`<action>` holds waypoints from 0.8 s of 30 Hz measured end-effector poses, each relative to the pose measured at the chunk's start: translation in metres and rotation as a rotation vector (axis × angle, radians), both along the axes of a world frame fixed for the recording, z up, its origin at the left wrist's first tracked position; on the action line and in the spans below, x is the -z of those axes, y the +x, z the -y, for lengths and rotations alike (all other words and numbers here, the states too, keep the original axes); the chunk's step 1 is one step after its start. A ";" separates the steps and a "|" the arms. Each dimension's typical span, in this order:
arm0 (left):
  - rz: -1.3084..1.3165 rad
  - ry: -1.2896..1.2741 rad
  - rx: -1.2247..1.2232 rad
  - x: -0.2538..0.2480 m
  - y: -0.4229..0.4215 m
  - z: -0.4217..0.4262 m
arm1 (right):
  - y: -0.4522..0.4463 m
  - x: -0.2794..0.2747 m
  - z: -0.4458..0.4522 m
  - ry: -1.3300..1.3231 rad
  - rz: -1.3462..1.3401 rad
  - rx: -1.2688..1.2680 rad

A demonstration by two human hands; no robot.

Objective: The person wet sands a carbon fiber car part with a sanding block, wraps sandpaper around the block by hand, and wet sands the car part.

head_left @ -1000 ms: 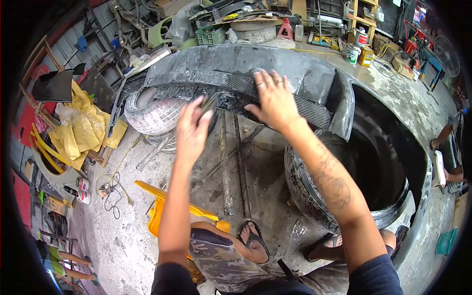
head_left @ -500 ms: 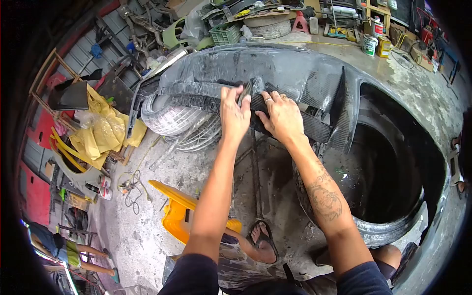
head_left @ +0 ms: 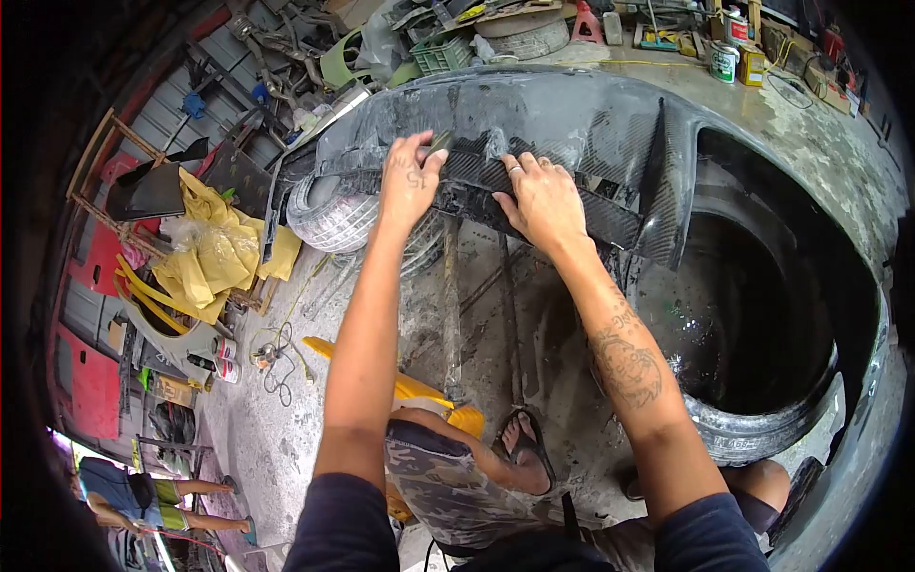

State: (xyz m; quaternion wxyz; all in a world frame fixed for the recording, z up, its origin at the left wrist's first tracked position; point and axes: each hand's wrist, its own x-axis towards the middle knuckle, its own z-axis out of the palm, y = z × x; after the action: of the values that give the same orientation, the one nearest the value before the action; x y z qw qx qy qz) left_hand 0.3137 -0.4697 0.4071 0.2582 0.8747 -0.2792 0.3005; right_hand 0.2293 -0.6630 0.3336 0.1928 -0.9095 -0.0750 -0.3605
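A car bumper (head_left: 448, 105) of dark carbon weave, streaked with grey dust, lies across the upper middle. My left hand (head_left: 410, 183) is at its left lower ledge, pinching a small dark folded piece of sandpaper (head_left: 439, 143) between thumb and fingers. The piece is partly covered by the fingers. Flat on the ledge to the right of centre rests my right hand (head_left: 548, 202), its fingers stretched out and nothing in it. Shiny woven carbon shows between the two hands, and pale residue sticks to the surface just above it.
Tyres (head_left: 329, 217) stand below the bumper's left end, with another tyre (head_left: 753, 439) at the right. A yellow plastic object (head_left: 419, 386) is by my leg. Crumpled brown paper (head_left: 214, 243), a cable (head_left: 278, 357), and cans (head_left: 724, 62) lie around. Another person (head_left: 133, 496) stands lower left.
My left hand has slid left along the ledge with the sandpaper, uncovering dark weave between the hands. My right hand stays at nearly the same spot on the bumper. The view has shifted slightly.
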 end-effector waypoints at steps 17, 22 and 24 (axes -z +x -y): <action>0.028 0.386 0.103 -0.005 0.013 0.031 | 0.003 0.005 0.000 -0.005 0.017 0.011; 0.065 0.294 0.100 0.006 -0.002 0.032 | 0.007 0.004 0.003 0.023 0.031 -0.010; 0.010 0.264 0.049 0.005 0.000 0.034 | 0.004 0.006 0.000 0.000 0.032 0.002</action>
State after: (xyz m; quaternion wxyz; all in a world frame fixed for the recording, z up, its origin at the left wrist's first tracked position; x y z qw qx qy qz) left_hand 0.3138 -0.5038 0.4019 0.1466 0.8925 -0.3389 0.2591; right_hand 0.2335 -0.6631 0.3274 0.1913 -0.9037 -0.0770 -0.3753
